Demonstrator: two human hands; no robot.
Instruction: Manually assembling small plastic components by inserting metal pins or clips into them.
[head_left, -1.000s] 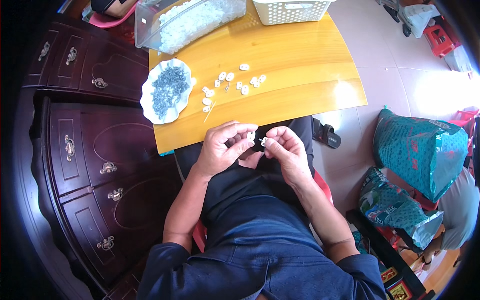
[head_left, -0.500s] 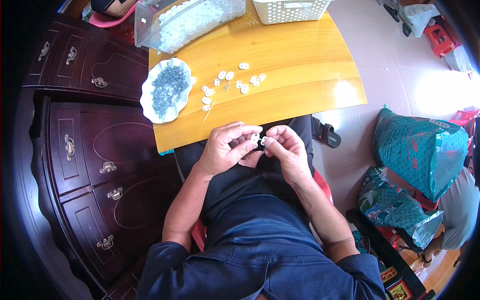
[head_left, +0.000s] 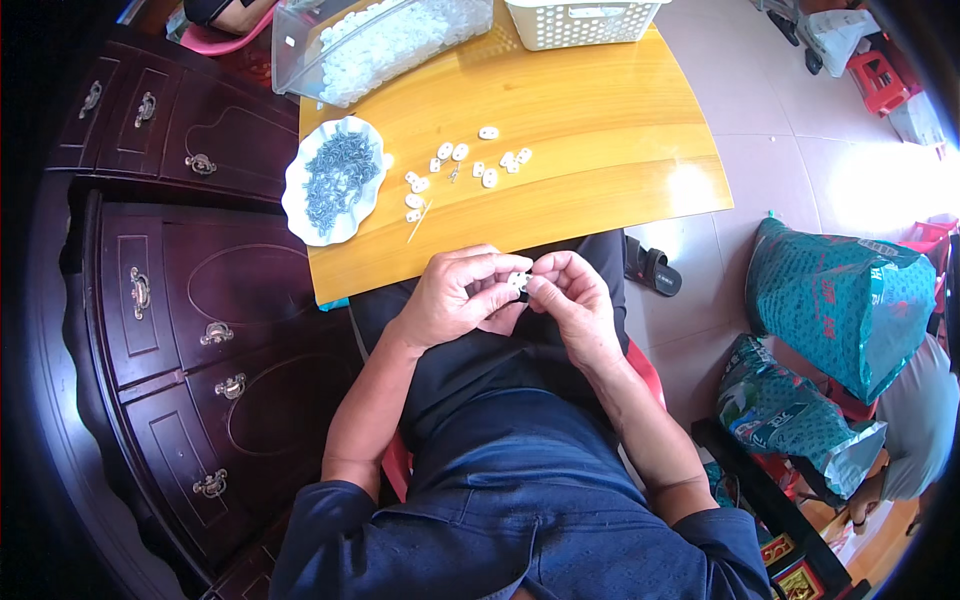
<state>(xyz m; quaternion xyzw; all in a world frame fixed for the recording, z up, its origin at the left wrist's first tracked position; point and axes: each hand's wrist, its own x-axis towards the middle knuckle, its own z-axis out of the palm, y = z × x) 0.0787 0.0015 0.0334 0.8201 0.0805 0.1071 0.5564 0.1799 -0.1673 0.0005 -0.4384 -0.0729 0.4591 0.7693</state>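
Observation:
Just off the table's near edge, above my lap, my two hands meet fingertip to fingertip. My left hand point(head_left: 462, 295) pinches a small white plastic piece with dark holes point(head_left: 517, 280) between thumb and forefinger. My right hand point(head_left: 574, 303) is closed at its fingertips on a second small white piece, pressed against the first and mostly hidden by the thumb. On the table beyond lie several loose white pieces with two holes point(head_left: 489, 178), some oval and some squarer. Among them are a few tiny metal parts point(head_left: 455, 173) and a thin pale stick point(head_left: 419, 221).
A white scalloped dish point(head_left: 292, 190) of small grey metal pieces stands at the table's left. Behind it are a clear bin point(head_left: 290, 70) of white parts and a cream basket point(head_left: 580, 30). Dark drawers point(head_left: 240, 270) flank the left; teal sacks point(head_left: 840, 300) and another person point(head_left: 920, 420) are right.
The two white pieces, slightly apart before, have been brought together between my fingertips. The things on the table have stayed in place.

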